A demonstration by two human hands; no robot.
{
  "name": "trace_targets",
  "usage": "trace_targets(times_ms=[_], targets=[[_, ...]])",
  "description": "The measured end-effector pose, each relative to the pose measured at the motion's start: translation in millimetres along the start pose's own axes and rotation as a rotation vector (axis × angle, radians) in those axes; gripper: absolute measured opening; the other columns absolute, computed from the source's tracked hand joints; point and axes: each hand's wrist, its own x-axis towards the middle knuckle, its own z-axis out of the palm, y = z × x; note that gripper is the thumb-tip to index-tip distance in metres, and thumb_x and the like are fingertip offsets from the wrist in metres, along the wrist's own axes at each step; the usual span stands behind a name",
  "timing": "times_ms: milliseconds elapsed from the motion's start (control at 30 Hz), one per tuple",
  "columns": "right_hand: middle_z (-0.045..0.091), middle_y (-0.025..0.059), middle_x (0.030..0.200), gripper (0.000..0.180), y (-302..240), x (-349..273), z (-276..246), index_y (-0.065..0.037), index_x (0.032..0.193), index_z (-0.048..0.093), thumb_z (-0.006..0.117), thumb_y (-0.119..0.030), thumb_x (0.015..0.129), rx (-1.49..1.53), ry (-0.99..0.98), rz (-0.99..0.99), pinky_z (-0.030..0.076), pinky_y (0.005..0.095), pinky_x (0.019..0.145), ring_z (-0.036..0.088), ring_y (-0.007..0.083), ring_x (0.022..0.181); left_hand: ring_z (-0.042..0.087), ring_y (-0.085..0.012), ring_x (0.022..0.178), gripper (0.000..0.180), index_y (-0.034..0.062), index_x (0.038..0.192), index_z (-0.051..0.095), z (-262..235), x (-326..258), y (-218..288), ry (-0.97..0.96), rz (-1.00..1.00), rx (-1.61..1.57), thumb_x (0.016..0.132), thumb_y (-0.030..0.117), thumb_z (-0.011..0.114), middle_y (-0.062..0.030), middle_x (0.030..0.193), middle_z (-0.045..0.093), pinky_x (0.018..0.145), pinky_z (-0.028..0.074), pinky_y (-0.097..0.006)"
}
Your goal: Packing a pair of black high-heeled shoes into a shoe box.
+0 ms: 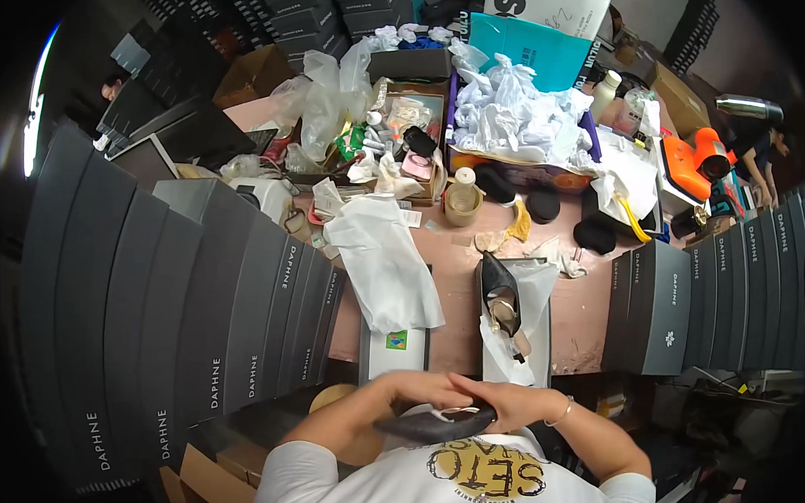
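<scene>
Head view, hands: the right hand (508,404) is grasping one end of a dark shoe (434,426); the left hand (429,390) is bending over the shoe, but whether it is gripping I cannot tell.
Dark shoe: being held close to the person's shirt (488,474), short of the worktop (582,302); its surface is looking smooth, its shape long and curved.
Open box: a narrow shoebox (548,345) is lying ahead, holding a second shoe (501,280) in thin white paper.
Wrapping sheet: creased, translucent tissue (380,260) is covering much of a shallow white tray (395,362).
Side walls: stiff grey boxes (206,280) are crowding the left, more grey boxes (671,301) the right.
Far side: crumpled paper (514,113) is heaping up in a bin; a squat bottle (463,200) and rounded black pads (542,206) are standing before it.
</scene>
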Motion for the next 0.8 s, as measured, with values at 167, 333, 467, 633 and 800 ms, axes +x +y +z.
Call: trace_targets(times_ms=[167, 333, 467, 633, 800], targets=[[0.064, 0.0139, 0.101, 0.067, 29.2, -69.3, 25.2, 0.0, 0.133, 0.042, 0.069, -0.011, 0.073, 0.639, 0.563, 0.463, 0.049, 0.0289, 0.079, 0.062, 0.0167, 0.087, 0.064, -0.0288, 0.072, 0.069, 0.0001, 0.137, 0.036, -119.5, -72.4, 39.5, 1.415, 0.02, 0.552, 0.085, 0.032, 0.067, -0.018, 0.084, 0.064, 0.068, 0.052, -0.038], [0.062, 0.0202, 0.098, 0.057, 50.4, -90.3, 37.4, 0.005, 0.128, 0.042, 0.058, -0.019, 0.079, 1.368, 0.849, -0.032, 0.053, 0.0305, 0.062, 0.061, 0.0232, 0.068, 0.064, -0.0386, 0.072, 0.028, -0.0035, 0.09, 0.062, -257.3, -94.0, -23.3, 1.425, -0.25, 0.927, 0.084, 0.024, 0.06, -0.0212, 0.076, 0.065, 0.066, 0.05, -0.044], [0.045, 0.0238, 0.129, 0.068, 45.7, -79.4, 25.9, 0.008, 0.14, 0.027, 0.051, -0.023, 0.084, 1.757, 0.817, -0.573, 0.053, 0.03, 0.061, 0.058, 0.025, 0.078, 0.053, -0.0101, 0.054, 0.032, -0.0057, 0.101, 0.057, -139.2, -56.8, 49.6, 1.468, 0.455, 0.343, 0.095, 0.025, 0.054, -0.0071, 0.068, 0.058, 0.049, 0.044, -0.026], [0.035, 0.0211, 0.14, 0.065, 39.0, -72.0, 22.9, 0.01, 0.138, 0.027, 0.047, -0.024, 0.086, 1.838, 0.753, -0.759, 0.054, 0.0307, 0.062, 0.058, 0.0246, 0.087, 0.047, -0.0093, 0.055, 0.036, -0.0043, 0.079, 0.059, -77.0, -62.5, 70.6, 1.508, 0.463, 0.361, 0.095, 0.028, 0.056, -0.0022, 0.062, 0.052, 0.051, 0.039, -0.027], [0.046, 0.0272, 0.129, 0.065, 27.5, -70.9, 32.5, 0.009, 0.138, 0.028, 0.048, -0.024, 0.086, 1.734, 0.689, -0.659, 0.057, 0.0316, 0.067, 0.063, 0.0259, 0.082, 0.044, -0.0129, 0.054, 0.018, -0.0017, 0.076, 0.061, -45.0, -27.5, 58.8, 1.472, 0.511, 0.579, 0.084, 0.014, 0.065, -0.0054, 0.062, 0.052, 0.052, 0.039, -0.03]])
